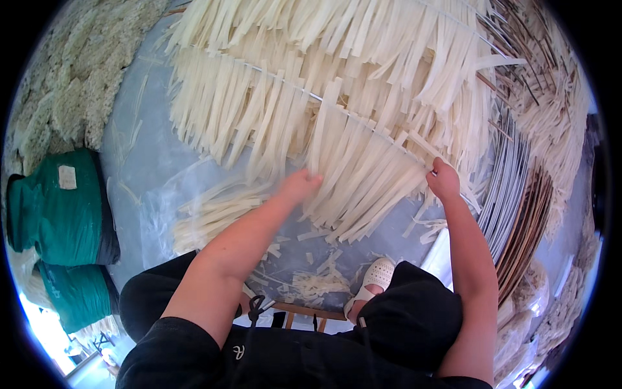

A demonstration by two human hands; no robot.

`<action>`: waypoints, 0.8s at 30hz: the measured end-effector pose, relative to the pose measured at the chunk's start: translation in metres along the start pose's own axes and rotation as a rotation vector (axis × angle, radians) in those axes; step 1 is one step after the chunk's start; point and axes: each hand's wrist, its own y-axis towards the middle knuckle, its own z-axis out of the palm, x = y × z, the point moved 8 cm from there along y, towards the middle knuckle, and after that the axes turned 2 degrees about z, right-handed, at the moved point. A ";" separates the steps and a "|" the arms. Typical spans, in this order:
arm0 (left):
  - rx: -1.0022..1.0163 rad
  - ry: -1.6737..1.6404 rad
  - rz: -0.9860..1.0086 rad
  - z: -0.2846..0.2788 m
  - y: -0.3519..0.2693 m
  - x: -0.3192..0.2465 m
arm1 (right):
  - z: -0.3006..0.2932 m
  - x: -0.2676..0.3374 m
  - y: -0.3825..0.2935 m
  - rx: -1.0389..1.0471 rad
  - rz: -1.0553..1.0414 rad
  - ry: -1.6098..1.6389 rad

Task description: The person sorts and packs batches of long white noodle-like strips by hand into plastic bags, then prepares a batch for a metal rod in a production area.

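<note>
My right hand [443, 180] grips a thin metal rod [357, 118] near its right end. The rod slants down from upper left to lower right across a layer of flat, pale, noodle-like strips [369, 185]. Many strips are draped over it and fan out towards me. My left hand [302, 185] is blurred by motion beside the left edge of the nearest fan of strips. Whether its fingers pinch a strip is unclear. More strips lie in overlapping rows beyond the rod, with a second rod [457, 22] among them.
Loose strips [218, 211] lie at left, and scraps [320, 284] litter the floor near my shoe [376, 277]. Bundled metal rods [505, 180] and brown sticks [527, 228] lie at right. Green sacks [73, 209] stand at left, below a crumbly pale heap [77, 73].
</note>
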 end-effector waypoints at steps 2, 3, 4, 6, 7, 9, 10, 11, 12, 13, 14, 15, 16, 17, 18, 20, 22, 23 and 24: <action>-0.009 -0.018 0.009 0.001 0.000 0.002 | 0.005 -0.004 -0.004 0.015 -0.007 0.422; -0.017 -0.009 0.017 0.001 -0.001 0.001 | 0.000 -0.003 -0.008 0.017 -0.013 0.423; -0.030 0.000 0.023 -0.003 -0.005 0.000 | -0.010 0.004 -0.013 0.105 -0.026 0.612; -0.030 0.022 0.011 -0.013 -0.014 -0.003 | -0.018 0.016 -0.024 0.192 -0.045 0.802; -0.021 0.047 0.007 -0.017 -0.018 -0.004 | -0.022 0.023 -0.029 0.186 -0.066 0.929; -0.025 0.057 -0.010 -0.027 -0.023 0.004 | -0.035 0.039 -0.041 0.174 -0.094 1.058; -0.022 0.066 -0.030 -0.036 -0.027 0.009 | -0.047 0.043 -0.047 0.109 -0.025 0.895; -0.030 0.067 -0.031 -0.048 -0.030 0.012 | -0.057 0.043 -0.053 0.044 0.042 0.731; 0.036 0.052 -0.106 -0.063 -0.037 0.012 | -0.067 0.044 -0.060 0.037 0.039 0.734; 0.102 0.035 -0.183 -0.077 -0.046 0.014 | -0.075 0.043 -0.069 0.024 0.064 0.744; 0.119 -0.002 -0.210 -0.097 -0.054 0.014 | -0.080 0.041 -0.077 0.008 0.087 0.753; 0.133 -0.041 -0.232 -0.117 -0.060 0.014 | -0.081 0.036 -0.084 -0.001 0.080 0.754; 0.022 -0.120 -0.211 -0.144 -0.066 0.010 | -0.079 0.025 -0.091 -0.017 0.069 0.813; -0.088 -0.199 -0.191 -0.169 -0.072 0.011 | -0.079 0.015 -0.099 -0.032 0.058 0.871; -0.289 -0.164 -0.123 -0.204 -0.076 0.014 | -0.080 0.007 -0.108 -0.034 0.049 0.874; -0.760 0.023 0.188 -0.266 -0.103 0.000 | -0.090 -0.011 -0.127 -0.114 0.026 0.786; -1.119 0.248 0.519 -0.300 -0.151 -0.039 | -0.100 -0.021 -0.149 -0.152 -0.027 0.866; -1.209 0.313 0.611 -0.313 -0.168 -0.065 | -0.108 -0.029 -0.162 -0.192 -0.063 0.944; -1.205 0.308 0.612 -0.325 -0.178 -0.081 | -0.116 -0.036 -0.173 -0.178 -0.071 0.912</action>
